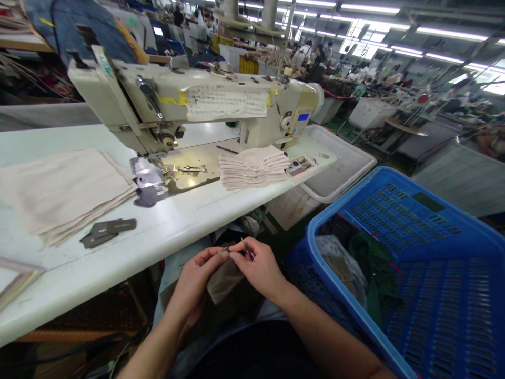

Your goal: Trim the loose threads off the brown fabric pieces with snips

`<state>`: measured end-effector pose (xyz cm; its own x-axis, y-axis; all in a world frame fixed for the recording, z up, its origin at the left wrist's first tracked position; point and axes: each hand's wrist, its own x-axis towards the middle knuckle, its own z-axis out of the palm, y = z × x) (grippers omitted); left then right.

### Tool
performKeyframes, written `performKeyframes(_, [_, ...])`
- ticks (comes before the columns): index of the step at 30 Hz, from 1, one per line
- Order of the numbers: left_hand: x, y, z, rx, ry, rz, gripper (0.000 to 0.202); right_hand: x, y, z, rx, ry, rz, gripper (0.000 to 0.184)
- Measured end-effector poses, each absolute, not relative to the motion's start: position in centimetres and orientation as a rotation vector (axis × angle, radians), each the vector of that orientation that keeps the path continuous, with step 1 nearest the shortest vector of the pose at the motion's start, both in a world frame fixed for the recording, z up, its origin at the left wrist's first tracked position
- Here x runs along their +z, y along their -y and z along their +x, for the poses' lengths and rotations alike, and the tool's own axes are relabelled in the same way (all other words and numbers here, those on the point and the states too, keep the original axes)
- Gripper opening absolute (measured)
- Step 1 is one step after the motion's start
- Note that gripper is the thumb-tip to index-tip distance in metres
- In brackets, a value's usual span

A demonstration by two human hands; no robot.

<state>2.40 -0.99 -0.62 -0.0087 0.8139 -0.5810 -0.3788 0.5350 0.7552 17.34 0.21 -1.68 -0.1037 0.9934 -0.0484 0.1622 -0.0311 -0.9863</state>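
Note:
Over my lap, below the table edge, my left hand [197, 281] pinches the edge of a dark brown fabric piece [224, 281] between thumb and fingers. My right hand [258, 266] meets it fingertip to fingertip at the same edge. In the right hand's curled fingers sits a small pointed metal tool [246, 247], its tip sticking up; its exact kind is hard to make out. The cloth hangs down between the hands. What lies right between the fingertips is too small to see.
A sewing machine [213, 95] stands on the white table [189, 210]. Beige fabric panels [74, 184] and dark templates [108, 230] lie left; a folded beige stack [254, 167] lies right. A blue basket [434, 263] holding cloth is close by my right arm; a white bin [343, 158] stands beyond.

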Motion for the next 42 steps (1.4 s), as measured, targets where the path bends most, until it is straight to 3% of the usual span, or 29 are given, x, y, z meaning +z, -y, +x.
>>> performKeyframes(8, [-0.7, 0.5, 2.4, 1.011, -1.348, 0.550, 0.043, -1.5, 0.6, 17.7, 1.043, 1.618, -1.217, 0.012])
performKeyframes(13, [-0.9, 0.1, 1.8, 0.941, -1.377, 0.637, 0.035, 0.2, 0.6, 19.8, 1.087, 1.776, -1.387, 0.030])
performKeyframes(17, [-0.8, 0.0, 1.5, 0.877, -1.371, 0.686, 0.033, 0.9, 0.4, 20.3, 1.090, 1.965, -1.379, 0.021])
performKeyframes(42, [-1.1, -0.1, 1.2, 0.751, -1.398, 0.883, 0.032, 1.1, 0.0, 19.8, 0.831, 2.238, -1.384, 0.023])
